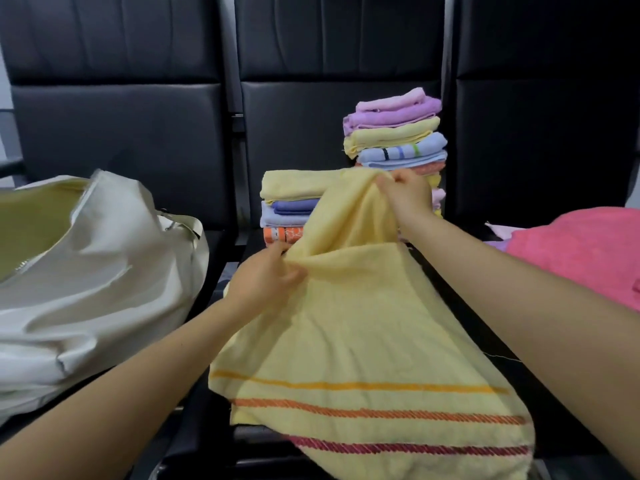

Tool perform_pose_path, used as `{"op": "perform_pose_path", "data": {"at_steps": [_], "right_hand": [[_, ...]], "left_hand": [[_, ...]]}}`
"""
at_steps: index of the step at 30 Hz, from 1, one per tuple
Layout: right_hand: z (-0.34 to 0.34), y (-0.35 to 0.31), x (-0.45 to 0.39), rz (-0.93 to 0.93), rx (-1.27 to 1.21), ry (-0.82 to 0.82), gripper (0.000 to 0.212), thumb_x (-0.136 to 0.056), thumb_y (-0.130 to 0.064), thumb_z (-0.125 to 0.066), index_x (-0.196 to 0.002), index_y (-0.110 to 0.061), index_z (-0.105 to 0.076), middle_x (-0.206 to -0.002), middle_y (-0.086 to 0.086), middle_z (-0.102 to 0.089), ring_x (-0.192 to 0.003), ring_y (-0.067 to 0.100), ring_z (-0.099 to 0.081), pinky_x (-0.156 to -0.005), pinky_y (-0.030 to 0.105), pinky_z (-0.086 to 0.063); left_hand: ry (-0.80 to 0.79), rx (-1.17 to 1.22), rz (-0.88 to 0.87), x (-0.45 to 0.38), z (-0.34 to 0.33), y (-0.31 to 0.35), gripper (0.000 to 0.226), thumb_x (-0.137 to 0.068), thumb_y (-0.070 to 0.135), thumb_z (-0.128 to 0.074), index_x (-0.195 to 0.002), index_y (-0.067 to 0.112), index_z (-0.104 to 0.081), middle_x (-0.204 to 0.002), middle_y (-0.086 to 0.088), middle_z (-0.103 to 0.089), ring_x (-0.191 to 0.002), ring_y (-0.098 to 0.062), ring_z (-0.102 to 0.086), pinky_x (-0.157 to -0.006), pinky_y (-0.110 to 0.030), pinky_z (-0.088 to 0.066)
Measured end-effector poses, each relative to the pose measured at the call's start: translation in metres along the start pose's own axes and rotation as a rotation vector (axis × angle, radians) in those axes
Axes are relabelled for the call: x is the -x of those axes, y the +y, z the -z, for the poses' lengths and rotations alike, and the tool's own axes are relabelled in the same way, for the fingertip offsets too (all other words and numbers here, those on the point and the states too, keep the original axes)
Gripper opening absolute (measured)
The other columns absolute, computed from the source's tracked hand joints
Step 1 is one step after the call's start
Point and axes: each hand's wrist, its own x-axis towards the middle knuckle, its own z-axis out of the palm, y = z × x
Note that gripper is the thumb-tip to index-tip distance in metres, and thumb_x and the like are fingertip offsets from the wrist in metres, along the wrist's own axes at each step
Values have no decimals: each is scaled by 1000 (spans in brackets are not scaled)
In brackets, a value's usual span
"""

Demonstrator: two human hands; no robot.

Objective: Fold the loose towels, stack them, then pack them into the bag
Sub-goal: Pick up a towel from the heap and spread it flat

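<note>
Head view, and you've got a yellow towel (363, 323) up off the seat between both hands. Your left hand (266, 282) pinches its near-left edge, fingers curled into the fold, low and close to you. Your right hand (407, 195) pinches the far corner, raised higher, right in front of the stacks. The cloth drapes down toward you, its striped end with a yellow-orange, an orange and a dark red band hanging over the front of the dark seat (460, 306).

Behind the towel, two piles of folded towels sit on that same middle seat. The short stack (291, 202) on the left has a yellow one on top, blue under it, orange at the bottom. The tall stack (394, 133) beside it on the right runs pink, purple, yellow, blue stripe, and on down behind your right hand.

Over to your left, the white bag (104, 271) slumps on the next seat, mouth open, a yellowish lining showing inside. Off to your right, a pink towel (581, 258) lies loose in a heap, with a bit of pale purple cloth at its edge.

All round you is a row of black padded seats, their tall backrests (121, 116) filling the background, glossy and creased.
</note>
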Motion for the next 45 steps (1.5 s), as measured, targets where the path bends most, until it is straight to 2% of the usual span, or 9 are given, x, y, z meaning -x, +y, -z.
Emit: {"op": "perform_pose_path", "data": {"at_steps": [5, 12, 15, 22, 25, 28, 34, 38, 45], "right_hand": [[5, -22, 2, 26, -54, 127, 22, -94, -23, -52, -73, -15, -48, -67, -8, -42, -59, 5, -36, -49, 11, -31], [14, 30, 45, -68, 87, -201, 8, -92, -24, -60, -86, -19, -61, -79, -5, -59, -82, 15, -54, -73, 28, -42], [13, 59, 75, -152, 81, -405, 18, -93, -23, -62, -75, -20, -60, -71, -1, -56, -71, 13, -52, -58, 20, -41], [6, 79, 88, -203, 268, -421, 34, -84, -52, -67, -94, -21, -55, -88, -11, -55, -91, 13, -56, -70, 25, -41], [2, 80, 88, -186, 452, -453, 58, -79, -44, -75, -122, -16, -47, -109, -7, -52, -108, 16, -55, -79, 26, -39], [-1, 81, 80, -149, 593, -455, 36, -84, -35, -68, -110, -13, -57, -105, 0, -61, -104, 22, -59, -77, 30, -43], [18, 75, 66, -506, -439, -309, 16, -86, -23, -68, -97, -12, -70, -91, 11, -68, -82, 22, -65, -75, 32, -50], [37, 63, 59, -485, -708, -307, 13, -91, -18, -61, -96, -13, -71, -95, 9, -74, -95, 22, -66, -91, 37, -51], [40, 45, 70, -433, -715, -445, 17, -94, -25, -59, -98, -12, -69, -89, 6, -72, -83, 17, -69, -80, 31, -55]], "left_hand": [[-223, -46, 75, 24, -9, -22, 42, -86, 49, -63, -120, 26, -55, -115, 5, -62, -97, -12, -54, -76, -29, -43], [-249, 75, 92, 20, -11, -12, 30, -89, 55, -56, -95, 28, -65, -84, 6, -60, -86, -14, -58, -64, -28, -41], [-227, 127, 126, 6, -14, -1, 37, -99, 43, -41, -95, 16, -67, -98, -3, -65, -100, -23, -58, -82, -37, -46], [-288, 70, 257, -10, -39, 8, 40, -89, 52, -51, -87, 14, -64, -85, -1, -65, -86, -19, -59, -83, -37, -45], [-241, 471, 307, -13, -40, 7, 27, -80, 41, -59, -81, 14, -57, -79, 0, -57, -79, -19, -55, -75, -37, -45], [-30, 885, 501, -15, -24, 11, 11, -88, 18, -51, -91, 13, -60, -86, -4, -57, -82, -21, -55, -68, -33, -48], [260, 1136, 911, -12, 8, -17, 13, -92, 30, -43, -92, 19, -49, -87, -2, -49, -85, -21, -47, -85, -37, -42], [255, 1482, 943, -5, 17, -30, 8, -93, 16, -43, -88, 14, -49, -98, -8, -55, -89, -24, -54, -96, -41, -45], [-105, 587, 714, -7, 8, -21, 28, -95, 29, -42, -106, 13, -62, -104, -10, -63, -100, -29, -59, -93, -39, -47]]}}
